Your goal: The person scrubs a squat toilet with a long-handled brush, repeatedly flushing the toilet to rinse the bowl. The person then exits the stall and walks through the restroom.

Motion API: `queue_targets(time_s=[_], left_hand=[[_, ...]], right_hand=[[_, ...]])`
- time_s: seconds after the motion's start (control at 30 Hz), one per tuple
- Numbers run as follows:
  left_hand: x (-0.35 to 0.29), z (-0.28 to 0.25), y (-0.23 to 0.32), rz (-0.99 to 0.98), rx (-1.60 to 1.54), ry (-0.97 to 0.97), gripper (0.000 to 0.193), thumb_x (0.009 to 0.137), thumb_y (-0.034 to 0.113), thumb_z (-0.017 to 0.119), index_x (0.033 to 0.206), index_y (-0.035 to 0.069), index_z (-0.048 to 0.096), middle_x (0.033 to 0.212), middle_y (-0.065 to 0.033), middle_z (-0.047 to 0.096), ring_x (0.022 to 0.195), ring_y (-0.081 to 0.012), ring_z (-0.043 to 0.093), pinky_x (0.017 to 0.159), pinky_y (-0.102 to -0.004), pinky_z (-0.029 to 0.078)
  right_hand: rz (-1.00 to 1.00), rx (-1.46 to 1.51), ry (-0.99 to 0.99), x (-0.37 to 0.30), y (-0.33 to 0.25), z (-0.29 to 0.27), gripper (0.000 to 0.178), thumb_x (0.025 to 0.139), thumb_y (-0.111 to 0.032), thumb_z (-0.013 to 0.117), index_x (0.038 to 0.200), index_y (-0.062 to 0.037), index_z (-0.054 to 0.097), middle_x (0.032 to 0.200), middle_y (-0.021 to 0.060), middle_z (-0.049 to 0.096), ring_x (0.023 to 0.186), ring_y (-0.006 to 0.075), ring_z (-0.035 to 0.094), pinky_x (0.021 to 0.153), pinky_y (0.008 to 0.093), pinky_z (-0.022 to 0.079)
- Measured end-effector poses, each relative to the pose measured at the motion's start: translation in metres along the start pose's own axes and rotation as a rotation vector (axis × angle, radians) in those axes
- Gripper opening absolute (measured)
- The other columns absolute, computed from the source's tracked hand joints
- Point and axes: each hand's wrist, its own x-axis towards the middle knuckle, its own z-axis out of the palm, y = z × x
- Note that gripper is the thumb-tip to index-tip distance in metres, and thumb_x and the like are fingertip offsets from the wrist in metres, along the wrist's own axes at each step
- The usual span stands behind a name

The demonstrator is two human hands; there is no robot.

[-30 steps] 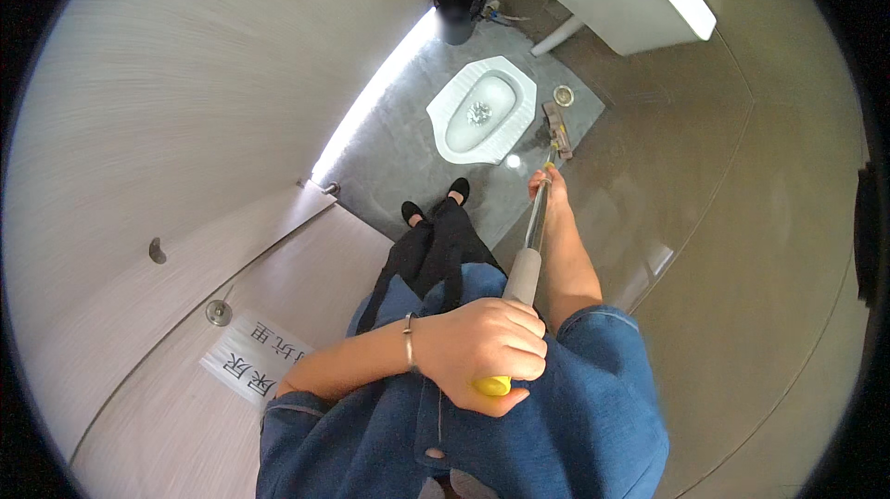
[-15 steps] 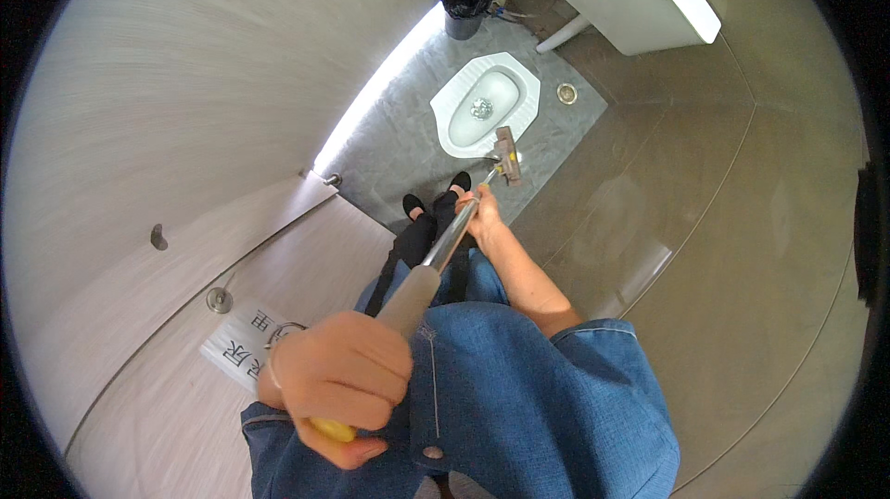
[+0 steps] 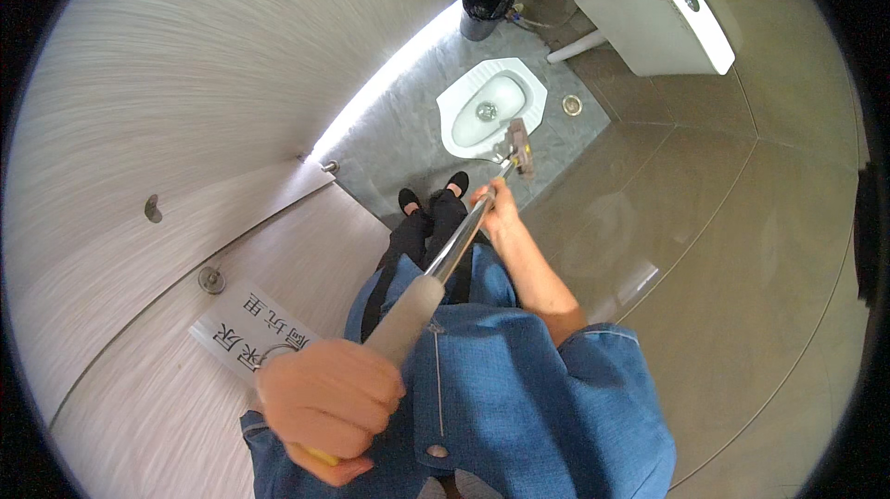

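A long-handled mop (image 3: 456, 244) runs slantwise from my body toward the floor. My left hand (image 3: 329, 402) is wrapped round the top of its handle, close to the camera; a bit of yellow shows under the fingers. Farther down, my right hand (image 3: 498, 209) grips the metal pole just above the head. The small grey-brown mop head (image 3: 522, 149), with yellow parts, is beside the near right edge of the white squat toilet (image 3: 452, 121). Whether it touches the rim or the floor I cannot tell.
A black-lined bin (image 3: 487, 0) stands in the far corner. A white cistern (image 3: 649, 17) hangs on the far right wall, with a round floor drain (image 3: 572, 105) below. A pale door (image 3: 306, 249) with a paper sign closes in my left side; brown tiled wall (image 3: 723, 249) my right.
The mop head has shifted slightly farther away along the toilet's right edge. Both hands keep their hold on the mop. The whole view has moved a little.
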Motion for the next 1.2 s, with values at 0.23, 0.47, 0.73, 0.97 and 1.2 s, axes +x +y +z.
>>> queue_targets(time_s=[0.23, 0.47, 0.73, 0.97, 1.2], left_hand=[[-0.004, 0.021, -0.06, -0.037, 0.176, 0.218, 0.01, 0.061, 0.003, 0.061, 0.062, 0.002, 0.051, 0.065, -0.0104, 0.052, 0.061, -0.0258, 0.054, 0.065, -0.0381, 0.047], [0.025, 0.035, -0.14, -0.137, 0.409, 0.306, 0.014, 0.057, -0.001, 0.061, 0.067, 0.001, 0.052, 0.069, -0.0112, 0.054, 0.067, -0.0262, 0.057, 0.071, -0.0397, 0.047], [0.047, 0.018, -0.129, -0.145, 0.319, 0.297, 0.011, 0.056, 0.006, 0.06, 0.062, 0.003, 0.05, 0.063, -0.0095, 0.054, 0.061, -0.0247, 0.057, 0.066, -0.0375, 0.049], [0.052, 0.016, -0.115, -0.11, 0.182, 0.139, 0.011, 0.058, 0.005, 0.059, 0.059, 0.003, 0.048, 0.06, -0.0091, 0.05, 0.056, -0.0258, 0.053, 0.06, -0.0367, 0.048], [0.013, 0.006, -0.076, -0.084, 0.128, -0.039, 0.013, 0.06, 0.009, 0.06, 0.058, 0.003, 0.049, 0.06, -0.0089, 0.05, 0.054, -0.0244, 0.053, 0.058, -0.0348, 0.048]], right_hand=[[-0.255, -0.042, -0.223, 0.036, -0.088, 0.042, 0.014, 0.084, -0.012, 0.046, 0.078, -0.0011, 0.04, 0.059, 0.0053, 0.044, 0.047, 0.013, 0.044, 0.041, 0.0236, 0.041], [-0.39, -0.367, -0.137, 0.096, -0.148, 0.083, 0.012, 0.083, -0.01, 0.047, 0.083, -0.0014, 0.038, 0.056, 0.0063, 0.044, 0.043, 0.0141, 0.043, 0.038, 0.0253, 0.039], [-0.364, -0.228, -0.114, 0.089, -0.146, 0.062, 0.013, 0.084, -0.01, 0.045, 0.078, -0.0012, 0.037, 0.055, 0.0053, 0.041, 0.045, 0.0143, 0.043, 0.037, 0.0268, 0.038], [-0.283, -0.124, -0.108, 0.066, -0.128, 0.011, 0.017, 0.085, -0.017, 0.043, 0.074, -0.0075, 0.034, 0.054, 0.0002, 0.038, 0.045, 0.01, 0.038, 0.04, 0.0226, 0.036], [-0.237, 0.013, -0.131, 0.024, -0.051, -0.006, 0.02, 0.085, -0.018, 0.043, 0.07, -0.0073, 0.035, 0.052, -0.0002, 0.037, 0.043, 0.0099, 0.038, 0.039, 0.0216, 0.036]])
